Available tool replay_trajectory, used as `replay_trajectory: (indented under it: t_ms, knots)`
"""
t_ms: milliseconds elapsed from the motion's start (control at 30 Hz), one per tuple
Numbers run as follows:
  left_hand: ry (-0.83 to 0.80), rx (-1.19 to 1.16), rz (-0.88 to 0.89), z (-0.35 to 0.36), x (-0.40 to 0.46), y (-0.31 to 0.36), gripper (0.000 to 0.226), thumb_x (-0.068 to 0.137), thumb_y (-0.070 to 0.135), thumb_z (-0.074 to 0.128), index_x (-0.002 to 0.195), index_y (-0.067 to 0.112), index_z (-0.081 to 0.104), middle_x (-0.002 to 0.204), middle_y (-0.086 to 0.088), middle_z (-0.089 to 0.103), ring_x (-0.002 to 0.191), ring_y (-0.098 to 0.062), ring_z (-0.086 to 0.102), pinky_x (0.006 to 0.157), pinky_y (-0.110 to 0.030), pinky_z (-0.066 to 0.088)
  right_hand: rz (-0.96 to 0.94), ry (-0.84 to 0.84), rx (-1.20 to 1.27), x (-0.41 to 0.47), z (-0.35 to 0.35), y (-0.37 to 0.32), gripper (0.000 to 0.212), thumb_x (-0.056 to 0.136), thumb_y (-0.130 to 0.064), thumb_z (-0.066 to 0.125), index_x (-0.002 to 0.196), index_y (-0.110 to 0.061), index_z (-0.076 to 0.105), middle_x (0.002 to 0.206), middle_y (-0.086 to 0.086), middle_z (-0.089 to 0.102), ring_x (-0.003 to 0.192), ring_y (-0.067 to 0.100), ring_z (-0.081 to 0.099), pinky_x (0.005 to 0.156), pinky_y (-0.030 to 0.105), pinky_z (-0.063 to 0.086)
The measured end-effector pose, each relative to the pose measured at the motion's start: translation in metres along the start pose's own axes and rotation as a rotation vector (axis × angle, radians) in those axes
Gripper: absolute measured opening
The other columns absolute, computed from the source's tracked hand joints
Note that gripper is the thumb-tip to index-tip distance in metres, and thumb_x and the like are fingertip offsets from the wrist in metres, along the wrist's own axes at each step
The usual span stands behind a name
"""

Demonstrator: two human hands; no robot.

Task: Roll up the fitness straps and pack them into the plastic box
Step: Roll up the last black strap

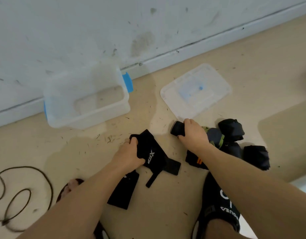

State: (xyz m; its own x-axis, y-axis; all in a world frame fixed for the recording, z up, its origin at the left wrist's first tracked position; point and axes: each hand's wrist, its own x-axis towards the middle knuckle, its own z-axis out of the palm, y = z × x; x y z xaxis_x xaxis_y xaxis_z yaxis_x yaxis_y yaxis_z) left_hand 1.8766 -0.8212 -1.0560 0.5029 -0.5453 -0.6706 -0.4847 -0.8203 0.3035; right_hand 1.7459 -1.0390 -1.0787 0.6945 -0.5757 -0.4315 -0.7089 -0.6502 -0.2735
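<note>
A clear plastic box (114, 107) with blue latches stands open on the floor by the wall, at the left. My left hand (128, 155) grips a flat black strap (151, 151) with white lettering, lying on the floor. My right hand (193, 133) holds a rolled black strap (177, 128) just above the floor. A heap of dark straps (235, 142), some rolled, lies to the right of that hand. One more flat black strap (124, 192) lies under my left forearm.
The box's clear lid (197, 90) lies flat on the floor to the right of the box. A black cable (16, 195) coils at the lower left. My feet, one in a black shoe (219, 204), are at the bottom. The wall's baseboard runs behind the box.
</note>
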Motion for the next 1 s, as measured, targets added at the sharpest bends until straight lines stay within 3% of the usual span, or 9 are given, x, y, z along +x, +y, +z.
replay_trajectory:
  t_ms: [100, 200, 267, 433, 533, 600, 633, 767, 1000]
  knots:
    - [0.039, 0.06, 0.003, 0.005, 0.004, 0.002, 0.073, 0.08, 0.035, 0.079, 0.136, 0.016, 0.035, 0.13, -0.009, 0.041, 0.113, -0.026, 0.047, 0.083, -0.04, 0.053, 0.027, 0.036, -0.002, 0.004, 0.006, 0.003, 0.033, 0.097, -0.027, 0.063, 0.12, -0.009, 0.049, 0.121, 0.013, 0.057, 0.108, 0.032, 0.06, 0.078, 0.037, 0.043]
    - [0.073, 0.118, 0.01, 0.011, 0.004, 0.001, 0.072, 0.081, 0.03, 0.078, 0.135, 0.016, 0.033, 0.131, -0.01, 0.039, 0.114, -0.029, 0.046, 0.078, -0.04, 0.053, 0.062, 0.051, -0.032, 0.003, 0.008, 0.0, 0.035, 0.095, -0.027, 0.064, 0.121, -0.008, 0.05, 0.121, 0.012, 0.057, 0.112, 0.032, 0.057, 0.089, 0.039, 0.045]
    - [0.108, 0.114, 0.025, 0.014, 0.004, -0.001, 0.065, 0.083, 0.024, 0.076, 0.133, 0.017, 0.034, 0.127, -0.01, 0.04, 0.109, -0.028, 0.047, 0.076, -0.04, 0.054, 0.064, 0.153, -0.085, 0.0, 0.012, -0.002, 0.033, 0.09, -0.016, 0.063, 0.118, -0.005, 0.052, 0.113, 0.014, 0.056, 0.106, 0.035, 0.057, 0.09, 0.041, 0.045]
    - [0.18, 0.023, 0.067, 0.014, 0.005, -0.005, 0.033, 0.091, 0.004, 0.061, 0.114, 0.017, 0.041, 0.112, -0.008, 0.043, 0.085, -0.022, 0.048, 0.062, -0.033, 0.045, -0.251, 0.437, -0.091, -0.018, 0.029, -0.033, 0.029, 0.072, 0.006, 0.055, 0.1, 0.001, 0.06, 0.09, 0.016, 0.055, 0.078, 0.033, 0.053, 0.071, 0.041, 0.045]
    - [0.184, -0.012, 0.074, 0.013, 0.007, -0.008, 0.032, 0.09, 0.0, 0.057, 0.11, 0.018, 0.041, 0.11, -0.007, 0.041, 0.08, -0.021, 0.048, 0.059, -0.031, 0.04, -0.282, 0.042, 0.037, -0.036, 0.037, -0.067, 0.022, 0.084, -0.006, 0.06, 0.106, -0.007, 0.056, 0.098, 0.009, 0.055, 0.088, 0.029, 0.058, 0.069, 0.035, 0.046]
    - [0.18, -0.046, 0.067, 0.014, 0.007, -0.012, 0.034, 0.089, 0.0, 0.059, 0.11, 0.018, 0.04, 0.109, -0.006, 0.041, 0.082, -0.023, 0.051, 0.065, -0.035, 0.048, -0.152, -0.24, 0.039, -0.046, 0.049, -0.079, 0.034, 0.092, -0.024, 0.063, 0.121, -0.013, 0.05, 0.115, 0.007, 0.053, 0.108, 0.028, 0.055, 0.084, 0.037, 0.051]
    - [0.175, -0.057, 0.062, 0.014, 0.007, -0.013, 0.035, 0.089, 0.0, 0.061, 0.109, 0.018, 0.038, 0.108, -0.006, 0.041, 0.084, -0.024, 0.052, 0.068, -0.037, 0.051, -0.117, -0.281, 0.015, -0.051, 0.056, -0.082, 0.044, 0.091, -0.03, 0.066, 0.127, -0.014, 0.046, 0.121, 0.008, 0.05, 0.115, 0.028, 0.051, 0.091, 0.039, 0.05]
    - [0.154, -0.058, 0.033, 0.017, 0.006, -0.021, 0.041, 0.087, 0.012, 0.07, 0.106, 0.019, 0.035, 0.108, -0.005, 0.04, 0.089, -0.023, 0.052, 0.07, -0.033, 0.048, -0.074, -0.179, -0.022, -0.055, 0.068, -0.089, 0.058, 0.09, -0.039, 0.071, 0.134, -0.014, 0.042, 0.13, 0.01, 0.047, 0.121, 0.028, 0.048, 0.096, 0.039, 0.048]
    - [0.137, -0.032, 0.027, 0.022, 0.004, -0.03, 0.035, 0.094, 0.015, 0.065, 0.12, 0.014, 0.043, 0.118, -0.007, 0.047, 0.093, -0.021, 0.054, 0.073, -0.032, 0.049, -0.055, -0.234, -0.066, -0.046, 0.074, -0.085, 0.036, 0.1, -0.033, 0.062, 0.128, -0.013, 0.054, 0.129, 0.01, 0.05, 0.123, 0.03, 0.046, 0.1, 0.042, 0.043]
